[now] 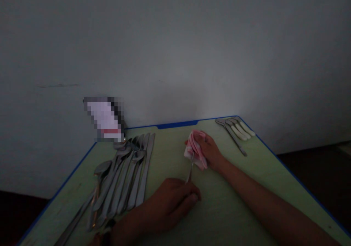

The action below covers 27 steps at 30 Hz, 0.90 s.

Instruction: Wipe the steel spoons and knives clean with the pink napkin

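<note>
My left hand (pixel 178 200) is closed around the lower handle of a thin metal piece of cutlery (pixel 191 169) above the middle of the table. The far end of that piece disappears into a pink and white cloth (pixel 195 149), so I cannot tell its kind. My right hand (pixel 208 149) grips the cloth, wrapping it about the hidden end. Left of my left hand lies a row of several metal spoons and knives (pixel 123 184), handles toward me.
At the table's far right lie a long metal spoon (pixel 231 138) and several pieces of cutlery with pale handles (pixel 241 129). A blurred-out phone-like screen (pixel 104 118) stands at the back left. The green table (pixel 170 147) has a blue edge and meets a grey wall (pixel 175 56).
</note>
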### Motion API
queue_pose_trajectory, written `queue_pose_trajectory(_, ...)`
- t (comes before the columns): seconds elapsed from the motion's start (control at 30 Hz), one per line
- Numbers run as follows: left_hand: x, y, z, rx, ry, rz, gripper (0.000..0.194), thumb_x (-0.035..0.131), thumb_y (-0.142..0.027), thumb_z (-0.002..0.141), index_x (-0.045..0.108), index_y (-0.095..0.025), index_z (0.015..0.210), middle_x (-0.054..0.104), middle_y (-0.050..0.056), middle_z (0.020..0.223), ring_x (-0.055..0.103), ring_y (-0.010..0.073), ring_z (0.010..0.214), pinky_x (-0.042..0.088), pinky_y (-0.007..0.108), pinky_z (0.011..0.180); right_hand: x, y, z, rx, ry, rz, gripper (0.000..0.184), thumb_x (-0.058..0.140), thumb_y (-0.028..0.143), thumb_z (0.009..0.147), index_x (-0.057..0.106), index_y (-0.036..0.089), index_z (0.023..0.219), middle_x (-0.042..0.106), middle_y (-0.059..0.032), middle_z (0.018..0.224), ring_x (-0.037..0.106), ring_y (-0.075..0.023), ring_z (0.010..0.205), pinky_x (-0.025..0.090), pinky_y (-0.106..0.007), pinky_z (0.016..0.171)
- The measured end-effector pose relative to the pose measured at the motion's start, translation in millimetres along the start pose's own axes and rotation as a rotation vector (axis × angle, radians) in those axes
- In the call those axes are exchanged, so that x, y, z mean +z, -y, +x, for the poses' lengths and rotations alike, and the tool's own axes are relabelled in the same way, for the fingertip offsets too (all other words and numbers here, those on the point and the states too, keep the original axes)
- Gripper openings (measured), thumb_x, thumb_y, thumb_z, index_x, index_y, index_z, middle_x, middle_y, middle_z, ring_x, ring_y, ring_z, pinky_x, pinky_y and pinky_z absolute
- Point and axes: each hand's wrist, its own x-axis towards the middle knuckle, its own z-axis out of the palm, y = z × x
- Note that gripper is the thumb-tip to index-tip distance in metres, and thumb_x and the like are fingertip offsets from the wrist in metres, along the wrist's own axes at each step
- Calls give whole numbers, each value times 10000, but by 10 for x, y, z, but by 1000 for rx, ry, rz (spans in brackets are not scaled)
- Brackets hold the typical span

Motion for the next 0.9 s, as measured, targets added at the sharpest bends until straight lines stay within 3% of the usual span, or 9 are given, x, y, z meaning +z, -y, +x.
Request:
queue_pose_trajectory(0.17, 108, 72, 44, -24, 13, 25, 296, 287, -274, 973, 576, -212, 966, 634, -2, 746, 577, 139, 700, 419, 259, 762, -17, -7, 10, -4, -20, -53, 382, 546, 567, 785, 555, 190, 846, 652, -37, 731, 579, -136, 597, 470, -261, 579)
queue_pose_trajectory(0.33, 135, 86, 62, -34, 7, 9, 271, 282, -266, 978, 548, -215, 1005, 605, -36, 646, 564, 123, 622, 418, 234, 712, -52, 24, 17, 52, 107, -93, 401, 538, 581, 779, 569, 186, 840, 627, -19, 653, 563, -138, 550, 460, -253, 526)
queue_pose_trajectory(0.53, 143, 89, 67, -29, -12, -6, 274, 287, -254, 975, 557, -208, 999, 597, -38, 632, 550, 114, 595, 419, 219, 690, -67, 21, 20, 58, 152, -58, 375, 590, 507, 775, 566, 193, 981, 653, -24, 722, 588, -144, 615, 473, -272, 596)
queue_pose_trajectory(0.7, 127, 69, 71, -38, -9, -19, 288, 291, -253, 972, 575, -208, 987, 596, -37, 622, 553, 118, 597, 425, 227, 709, -53, 56, 9, 87, 188, -11, 341, 688, 433, 703, 577, 183, 906, 662, -23, 762, 591, -135, 640, 468, -263, 619)
queue_pose_trajectory(0.9, 116, 65, 65, -35, -26, -34, 281, 315, -265, 965, 590, -210, 957, 606, -31, 638, 563, 123, 616, 425, 225, 707, -43, 60, 8, 108, 194, 19, 283, 620, 443, 753, 585, 184, 863, 654, -14, 704, 581, -137, 605, 467, -268, 610)
